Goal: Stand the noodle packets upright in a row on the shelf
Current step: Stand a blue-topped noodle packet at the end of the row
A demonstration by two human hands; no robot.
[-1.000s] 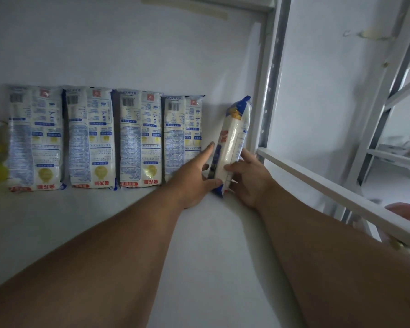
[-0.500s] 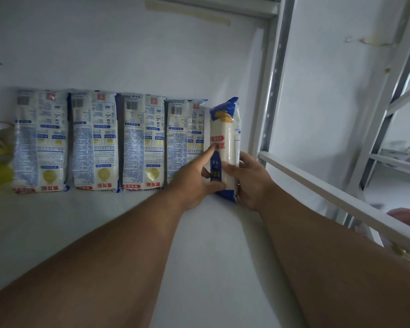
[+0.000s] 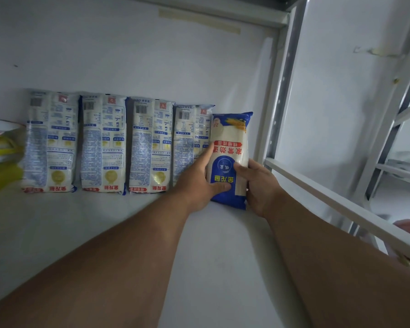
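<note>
Hands first, from the head camera: my left hand (image 3: pixel 199 183) grips the left edge of the fifth noodle packet (image 3: pixel 230 157), index finger laid straight up along its side and thumb pressed across the blue label. My right hand (image 3: pixel 258 185) holds the right edge, thumb on the front face, the other fingers hidden behind the wrapper. Both forearms reach from the near edge toward the far wall, nearly straight, converging on the packet.

That packet stands upright on the shelf (image 3: pixel 211 268) at the right end of the row, front face toward me, its print upside down, touching the fourth packet (image 3: pixel 191 138). Left of it stand three more packets (image 3: pixel 102 143), backs facing me, all against the wall. My left hand covers the fourth packet's lower corner. At far left a yellow bag (image 3: pixel 0 162) is cut off by the frame. A white shelf post (image 3: pixel 279 102) rises just right of the packet.
</note>
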